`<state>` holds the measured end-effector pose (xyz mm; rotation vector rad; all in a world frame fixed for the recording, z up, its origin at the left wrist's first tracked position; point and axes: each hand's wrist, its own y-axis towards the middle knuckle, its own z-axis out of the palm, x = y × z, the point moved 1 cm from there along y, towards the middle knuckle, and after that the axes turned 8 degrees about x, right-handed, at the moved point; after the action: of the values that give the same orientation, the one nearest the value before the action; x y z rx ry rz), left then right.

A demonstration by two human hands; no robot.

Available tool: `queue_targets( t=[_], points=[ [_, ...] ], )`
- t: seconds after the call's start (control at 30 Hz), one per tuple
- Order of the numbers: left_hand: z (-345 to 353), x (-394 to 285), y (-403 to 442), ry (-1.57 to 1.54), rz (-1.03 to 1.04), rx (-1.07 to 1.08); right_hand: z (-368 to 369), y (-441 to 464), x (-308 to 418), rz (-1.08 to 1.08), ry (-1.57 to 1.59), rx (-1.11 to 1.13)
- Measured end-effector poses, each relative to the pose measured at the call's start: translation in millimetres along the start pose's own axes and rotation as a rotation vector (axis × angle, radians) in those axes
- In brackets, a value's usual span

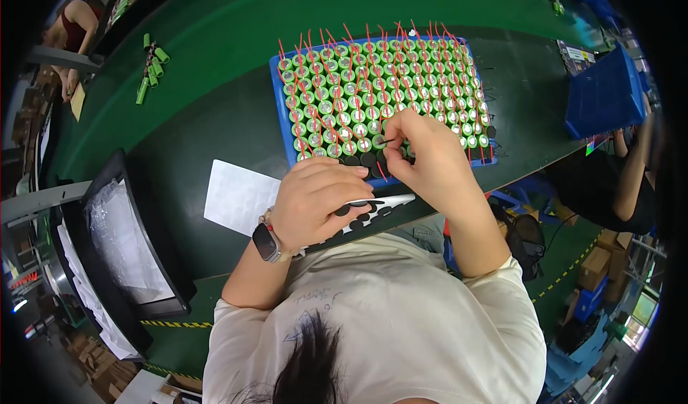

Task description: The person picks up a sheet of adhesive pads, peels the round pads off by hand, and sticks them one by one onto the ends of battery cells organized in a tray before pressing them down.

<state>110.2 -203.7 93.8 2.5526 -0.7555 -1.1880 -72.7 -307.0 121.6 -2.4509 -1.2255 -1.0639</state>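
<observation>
Rows of green cylindrical battery cells (344, 88) stand upright in a blue tray (281, 106), with red wires (369, 53) running across their tops. Several cells in the row nearest me carry round black stickers (368, 160). My right hand (430, 153) reaches over that near edge, thumb and forefinger pinched on a small, thin black piece that looks like one such sticker, seen edge-on. Beside the tray's front left corner, my left hand (315, 200) grips a white sheet of black round stickers (390, 205). Its fingers partly cover the sheet.
A blank white sheet (240, 197) lies left of my left hand. Loose green cells (152, 67) lie on the table at upper left. A black tray with plastic wrapping (125, 239) stands at left, a blue bin (605, 96) at right. Other people sit at both sides.
</observation>
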Motion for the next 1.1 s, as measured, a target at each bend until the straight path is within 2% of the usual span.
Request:
queue_targets(
  t=[0.4, 0.5, 0.57, 0.67, 0.83, 0.97, 1.1],
  points=[
    [-1.1, -2.1, 1.9, -0.01, 0.006, 0.001, -2.0, -3.3, 4.3, 0.011, -0.102, -0.07],
    [-6.0, -4.3, 5.2, -0.029, 0.001, 0.067, -11.3, -11.3, -5.1, -0.001, 0.118, -0.134],
    [-6.9, -10.1, 9.1, -0.035, -0.001, 0.105, -15.8, -14.9, -12.7, 0.016, 0.104, -0.14],
    [-1.5, -17.3, 15.6, 0.109, -0.056, 0.098, -18.8, -17.8, -14.1, 0.085, 0.142, -0.105],
    [3.6, -20.8, 15.8, 0.2, -0.12, 0.101, -18.1, -17.4, -19.5, 0.018, 0.057, -0.052],
    [9.0, -18.9, 12.7, 0.239, -0.125, 0.085, -20.0, -16.5, -19.7, 0.041, 0.107, -0.039],
    [9.9, -16.7, 10.9, 0.282, -0.074, 0.09, -19.0, -14.1, -18.4, 0.0, 0.012, -0.045]
  ],
)
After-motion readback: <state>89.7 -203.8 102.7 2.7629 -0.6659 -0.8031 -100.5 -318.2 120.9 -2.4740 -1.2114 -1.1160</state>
